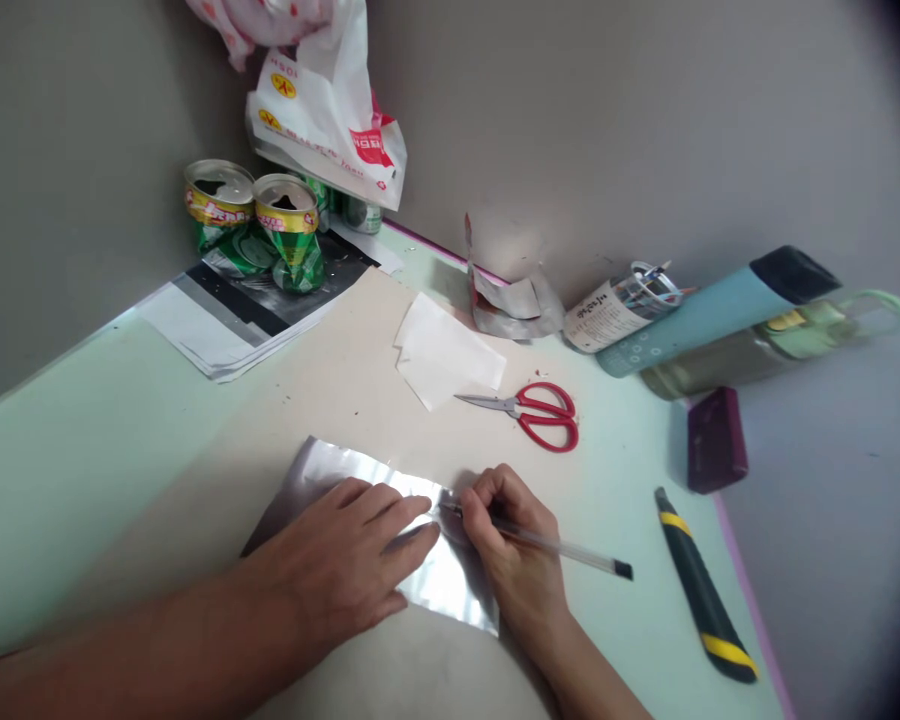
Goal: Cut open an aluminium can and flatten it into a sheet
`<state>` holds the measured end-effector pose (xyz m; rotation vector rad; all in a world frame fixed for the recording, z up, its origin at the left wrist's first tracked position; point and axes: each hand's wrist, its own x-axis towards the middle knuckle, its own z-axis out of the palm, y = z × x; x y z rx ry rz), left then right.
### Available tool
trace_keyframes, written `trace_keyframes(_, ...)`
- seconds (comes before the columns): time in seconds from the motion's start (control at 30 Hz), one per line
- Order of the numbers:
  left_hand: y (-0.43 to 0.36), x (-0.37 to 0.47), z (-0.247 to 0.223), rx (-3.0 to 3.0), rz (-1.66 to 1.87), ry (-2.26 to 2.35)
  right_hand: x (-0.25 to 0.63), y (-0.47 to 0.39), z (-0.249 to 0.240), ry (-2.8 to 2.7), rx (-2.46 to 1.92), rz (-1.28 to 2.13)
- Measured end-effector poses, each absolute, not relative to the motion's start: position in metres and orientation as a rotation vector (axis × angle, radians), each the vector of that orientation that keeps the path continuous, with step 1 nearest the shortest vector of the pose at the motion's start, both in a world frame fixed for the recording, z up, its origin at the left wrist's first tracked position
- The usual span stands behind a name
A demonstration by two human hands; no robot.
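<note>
A shiny silver metal sheet (450, 580) lies on the table in front of me, its far left corner curling up. My left hand (360, 545) rests flat across it with the fingers stretched out. In my right hand (521, 540) is a clear ballpoint pen (570, 547) with a black end cap, its tip at the sheet's surface near my left fingertips. Just beyond the sheet are red-handled scissors (544, 415), slightly open, with their tips by a cut piece of white paper (446, 355). What lies under my left palm is hidden.
Crushed green drink cans (292, 235) stand on printed papers (217, 330) at the back left, below a white plastic bag (319, 120). A pen cup (607, 310), a blue bottle (705, 310), a green-lidded bottle (750, 345), a maroon case (716, 440) and a utility knife (705, 590) line the right.
</note>
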<state>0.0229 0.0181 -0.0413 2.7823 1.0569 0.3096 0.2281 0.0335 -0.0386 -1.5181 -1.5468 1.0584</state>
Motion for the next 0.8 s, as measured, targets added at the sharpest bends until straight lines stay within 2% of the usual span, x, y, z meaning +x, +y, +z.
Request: trace_keyframes(0.8, 0.0190, 0.0239, -0.0374, 2.763, 0.313, 1.064, 0.2278, 0.0355, -0.0301, -1.617, -1.492, 1.082)
